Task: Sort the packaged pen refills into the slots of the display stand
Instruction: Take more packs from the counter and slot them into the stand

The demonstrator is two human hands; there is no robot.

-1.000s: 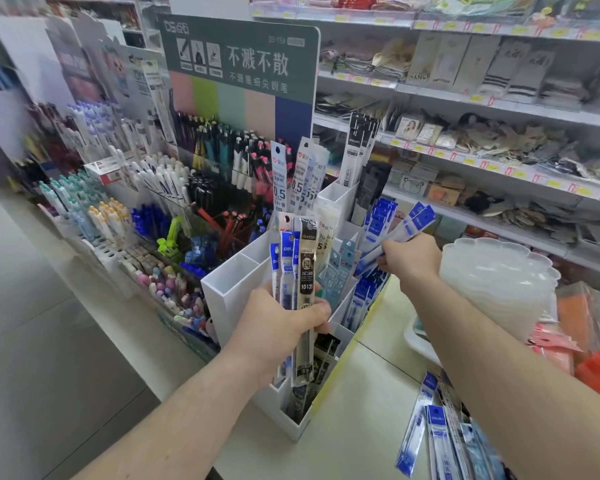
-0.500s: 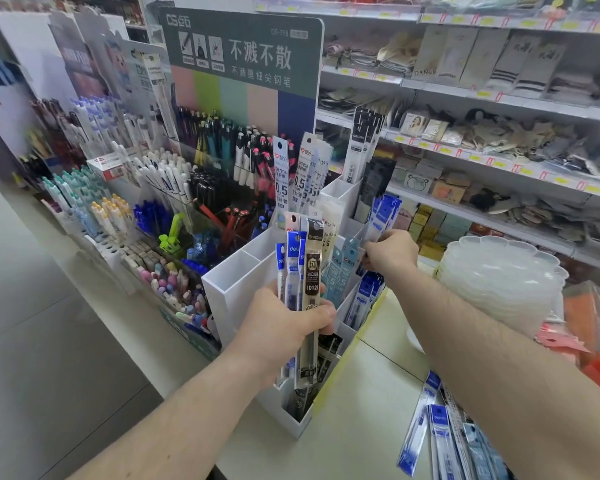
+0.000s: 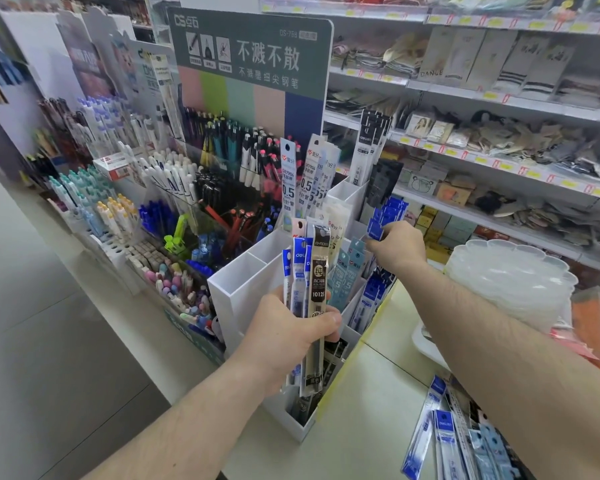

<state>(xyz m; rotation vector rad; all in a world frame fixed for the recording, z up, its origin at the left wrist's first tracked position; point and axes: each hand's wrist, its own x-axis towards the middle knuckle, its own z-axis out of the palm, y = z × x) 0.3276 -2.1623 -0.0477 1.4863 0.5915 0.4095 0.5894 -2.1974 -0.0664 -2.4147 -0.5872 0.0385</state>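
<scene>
1. At frame centre, left hand (image 3: 291, 336) grips a bundle of blue and black packaged refills (image 3: 309, 289) before the white slotted display stand (image 3: 243, 292).
2. Right hand (image 3: 397, 249) – centre right – pinches a blue-headed refill pack (image 3: 378, 230) at a slot.

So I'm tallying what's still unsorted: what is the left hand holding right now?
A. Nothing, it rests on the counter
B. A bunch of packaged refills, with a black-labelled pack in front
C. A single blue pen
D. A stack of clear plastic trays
B: the left hand grips a bunch of packaged refills upright in front of the white display stand, the black-labelled pack facing the camera.
</scene>
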